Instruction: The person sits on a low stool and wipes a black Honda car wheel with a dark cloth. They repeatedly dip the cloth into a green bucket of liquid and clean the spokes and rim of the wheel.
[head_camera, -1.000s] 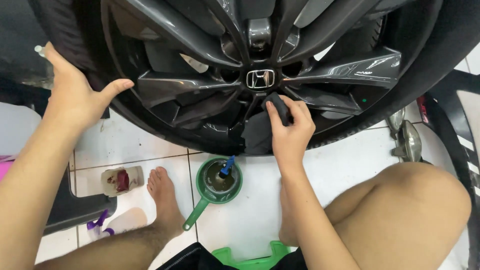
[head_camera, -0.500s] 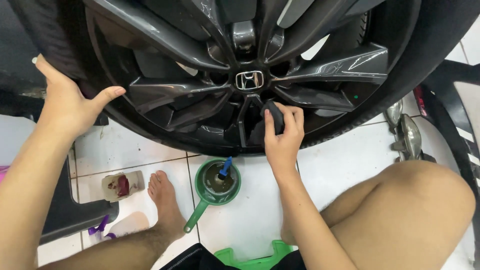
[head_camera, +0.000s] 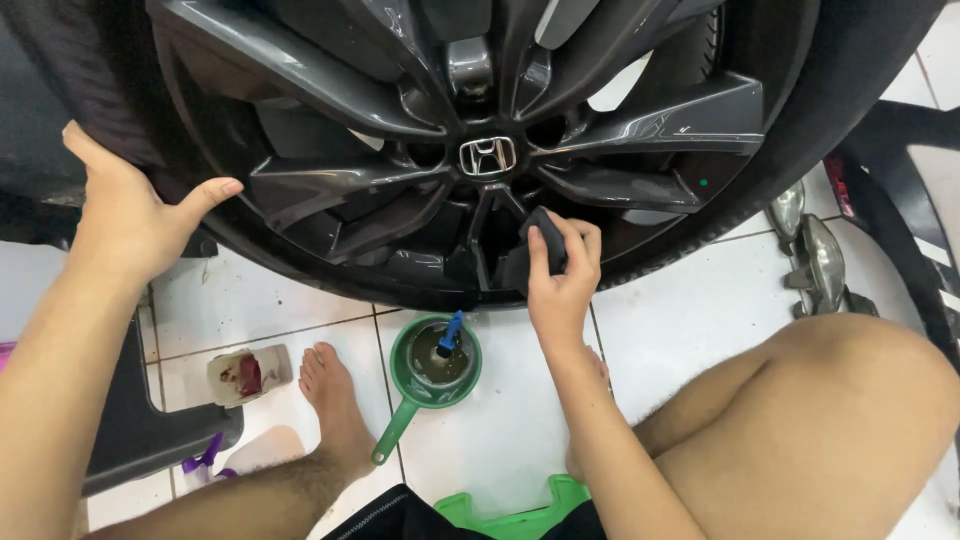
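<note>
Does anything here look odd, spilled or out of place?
Nothing looks spilled or broken. The one odd sight: loose car light units lie straight on the tiled floor beside the wheel, right of the green scoop.

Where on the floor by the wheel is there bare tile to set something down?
Bare tile lies right of the green dipper, between the right hand and the raised knee, up to the tyre. A smaller patch lies between the left hand and the foot. The dipper, foot and small tub crowd the middle.
</note>
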